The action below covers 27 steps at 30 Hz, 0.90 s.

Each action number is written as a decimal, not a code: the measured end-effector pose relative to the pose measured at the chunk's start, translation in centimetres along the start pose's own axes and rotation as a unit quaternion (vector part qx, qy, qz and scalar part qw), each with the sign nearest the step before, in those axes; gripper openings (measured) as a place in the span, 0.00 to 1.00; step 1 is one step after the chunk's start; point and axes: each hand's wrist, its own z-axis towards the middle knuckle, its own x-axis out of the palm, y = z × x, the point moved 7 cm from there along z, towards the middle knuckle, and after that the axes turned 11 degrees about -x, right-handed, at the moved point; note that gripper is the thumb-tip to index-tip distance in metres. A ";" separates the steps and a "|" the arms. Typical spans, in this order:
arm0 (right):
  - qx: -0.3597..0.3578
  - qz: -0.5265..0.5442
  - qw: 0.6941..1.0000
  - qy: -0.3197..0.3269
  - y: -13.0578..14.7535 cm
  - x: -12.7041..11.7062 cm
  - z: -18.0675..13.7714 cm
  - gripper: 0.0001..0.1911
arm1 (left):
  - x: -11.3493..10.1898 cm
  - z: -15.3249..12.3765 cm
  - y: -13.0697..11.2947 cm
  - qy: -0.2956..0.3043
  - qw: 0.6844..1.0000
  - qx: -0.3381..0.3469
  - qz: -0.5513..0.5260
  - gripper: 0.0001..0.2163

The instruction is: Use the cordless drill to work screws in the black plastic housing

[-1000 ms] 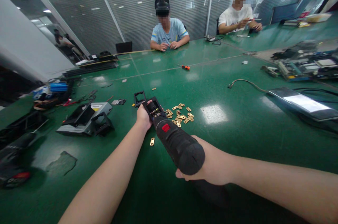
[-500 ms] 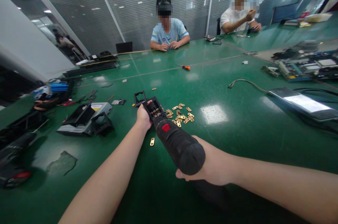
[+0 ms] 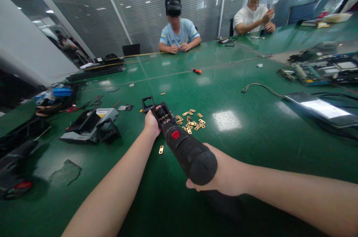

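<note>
My right hand (image 3: 212, 181) is wrapped round the grip of a black cordless drill (image 3: 188, 151) with a red switch on top. The drill's front end points away from me, into or just over a black plastic housing (image 3: 163, 112) with brass-coloured parts inside; its tip is hidden. My left hand (image 3: 152, 123) grips that housing from the left side, with most fingers out of sight. Several small brass plates (image 3: 192, 123) with holes lie in a pile right of the housing. A single brass plate (image 3: 161, 149) lies nearer me, and a black frame (image 3: 148, 104) stands just beyond my left hand.
On the left are a grey and black device (image 3: 92, 129), a second drill (image 3: 16, 170) and a broken flat piece (image 3: 66, 172). An orange screwdriver (image 3: 197, 70) lies farther off. To the right are a cabled flat device (image 3: 321, 108) and circuit boards (image 3: 327, 67). Two people sit opposite.
My hands, the drill and the housing stay almost exactly where they were. Only a very slight shift of the view shows.
</note>
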 end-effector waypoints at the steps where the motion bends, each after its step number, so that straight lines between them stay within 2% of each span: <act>1: -0.001 -0.002 1.000 0.001 0.0 0.0 0.0 0.19 | 0.0 0.0 0.0 -0.002 1.000 -0.002 -0.003 0.11; 5: 0.008 -0.006 1.000 0.005 -0.2 0.0 0.0 0.18 | -0.2 0.1 0.0 -0.007 1.000 -0.002 -0.017 0.13; 16: 0.010 -0.012 1.000 0.002 -0.1 0.0 0.0 0.18 | 0.0 -0.1 0.0 -0.003 1.000 0.004 0.004 0.09; 27: 0.009 -0.001 1.000 0.000 -0.1 0.0 -0.1 0.19 | -0.1 0.0 -0.1 -0.002 1.000 0.008 0.012 0.09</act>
